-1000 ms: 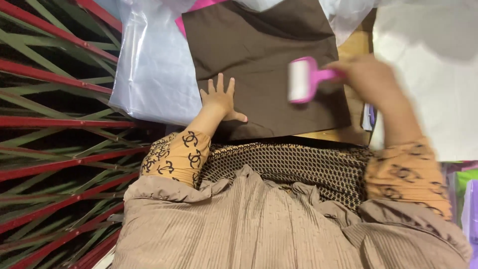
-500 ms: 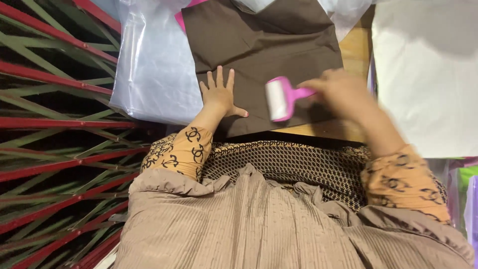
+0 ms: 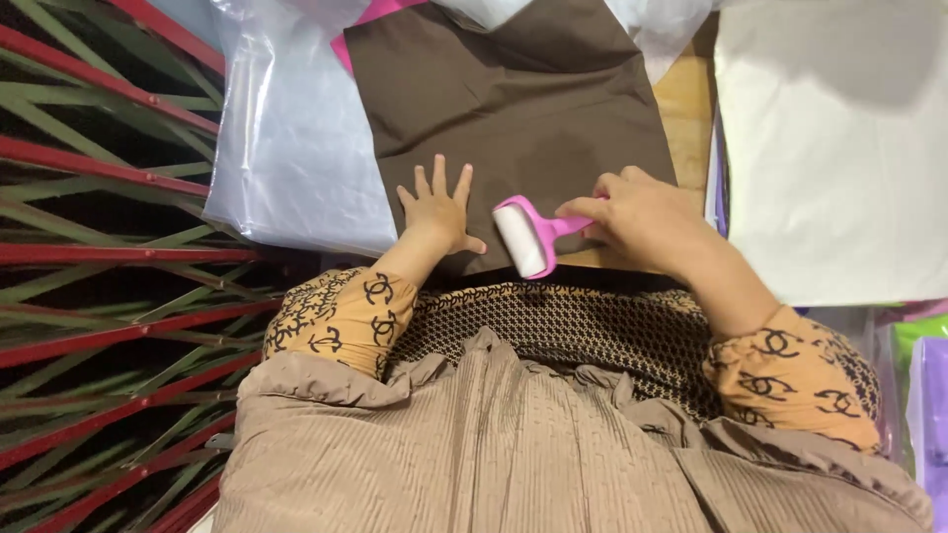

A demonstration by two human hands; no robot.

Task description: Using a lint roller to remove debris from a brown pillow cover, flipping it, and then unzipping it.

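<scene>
A dark brown folded cloth [image 3: 513,99] lies spread on a wooden board in front of me. My left hand [image 3: 436,209] lies flat on the cloth's near left corner, fingers spread. My right hand [image 3: 637,217] grips the pink handle of a lint roller [image 3: 523,235], whose white roll rests on the cloth's near edge just right of my left thumb. Both sleeves are orange with a black pattern.
A clear plastic bag [image 3: 296,148] lies left of the cloth. A large white sheet [image 3: 839,148] covers the right side. A wooden board [image 3: 686,99] shows beside the cloth. A red and green striped mat [image 3: 99,247] fills the left. Purple and green items [image 3: 923,385] sit at far right.
My right hand has drawn the lint roller leftward and toward me across the cloth, from its right side to beside my left hand. My left hand stayed flat in place.
</scene>
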